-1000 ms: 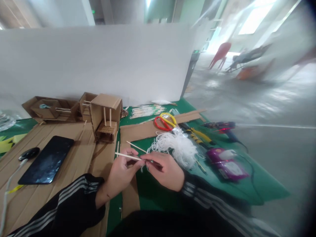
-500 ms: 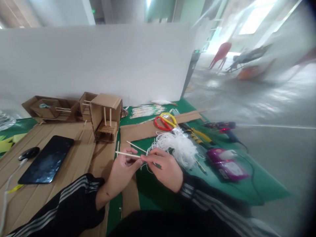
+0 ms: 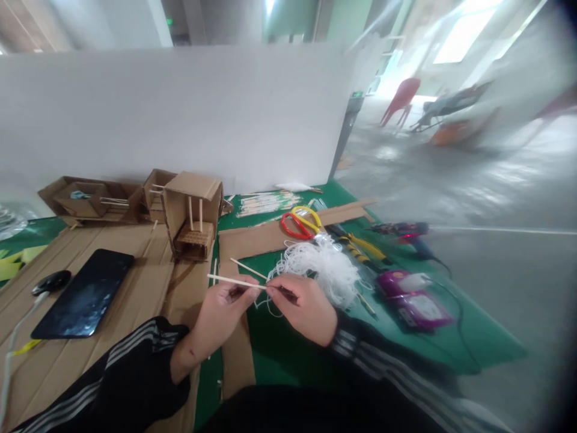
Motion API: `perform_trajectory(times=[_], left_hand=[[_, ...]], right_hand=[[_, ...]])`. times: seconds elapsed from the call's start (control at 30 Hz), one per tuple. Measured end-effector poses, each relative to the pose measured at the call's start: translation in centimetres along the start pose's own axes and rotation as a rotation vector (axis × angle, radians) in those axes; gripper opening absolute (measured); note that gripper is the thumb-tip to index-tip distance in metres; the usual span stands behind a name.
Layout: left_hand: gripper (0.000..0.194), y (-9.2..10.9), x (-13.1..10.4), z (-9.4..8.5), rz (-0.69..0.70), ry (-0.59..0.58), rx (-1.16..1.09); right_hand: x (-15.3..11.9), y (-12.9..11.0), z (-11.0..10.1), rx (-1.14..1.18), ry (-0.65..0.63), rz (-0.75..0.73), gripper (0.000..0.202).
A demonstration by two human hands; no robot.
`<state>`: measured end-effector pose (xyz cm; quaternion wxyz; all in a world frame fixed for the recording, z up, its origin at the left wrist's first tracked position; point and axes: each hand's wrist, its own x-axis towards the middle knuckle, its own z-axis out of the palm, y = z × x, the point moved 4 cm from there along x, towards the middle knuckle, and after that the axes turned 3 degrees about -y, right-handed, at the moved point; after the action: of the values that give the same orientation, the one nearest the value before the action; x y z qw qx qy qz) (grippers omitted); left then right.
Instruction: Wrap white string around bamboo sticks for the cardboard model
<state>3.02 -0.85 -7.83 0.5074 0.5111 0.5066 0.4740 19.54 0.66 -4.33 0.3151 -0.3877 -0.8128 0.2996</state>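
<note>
A thin wooden stick [image 3: 232, 280] lies nearly level between my two hands. My left hand [image 3: 223, 314] pinches it between thumb and fingers, its left end sticking out past them. Thumb and fingertips of my right hand [image 3: 306, 308] are closed on the stick's right end. Behind them, a second stick [image 3: 247, 268] slants down toward my right fingers. A tangled bundle of white string [image 3: 327, 270] lies just beyond my right hand. Past my left hand stands a cardboard box [image 3: 192, 213] with two upright sticks in it.
Scissors [image 3: 301, 223] with red and yellow handles lie on a cardboard strip [image 3: 252, 237]. A purple power strip [image 3: 415, 300] and pliers [image 3: 369, 248] are at right. A black phone [image 3: 85, 293] rests on cardboard at left. More sticks [image 3: 268, 203] lie near the white partition [image 3: 180, 114].
My right hand has moved slightly right, and the fingers of my left hand have curled in more. The held stick has shifted a little and still lies between both hands.
</note>
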Motion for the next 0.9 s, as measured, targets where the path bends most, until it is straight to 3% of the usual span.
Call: perform_trajectory(times=[0.23, 0.53, 0.7, 0.9], left_hand=[[0.019, -0.12, 0.06, 0.03, 0.005, -0.003, 0.004], [0.014, 0.0, -0.44, 0.53, 0.12, -0.106, 0.103], [0.02, -0.59, -0.25, 0.58, 0.06, -0.073, -0.008], [0.021, -0.61, 0.17, 0.52, -0.01, -0.081, 0.039]], right_hand=[[0.03, 0.12, -0.07, 0.013, 0.063, 0.019, 0.01], [-0.01, 0.62, 0.63, 0.303, -0.1, 0.163, 0.018], [0.14, 0.38, 0.41, 0.253, -0.027, 0.122, 0.015], [0.14, -0.01, 0.27, 0.158, 0.03, 0.063, 0.014]])
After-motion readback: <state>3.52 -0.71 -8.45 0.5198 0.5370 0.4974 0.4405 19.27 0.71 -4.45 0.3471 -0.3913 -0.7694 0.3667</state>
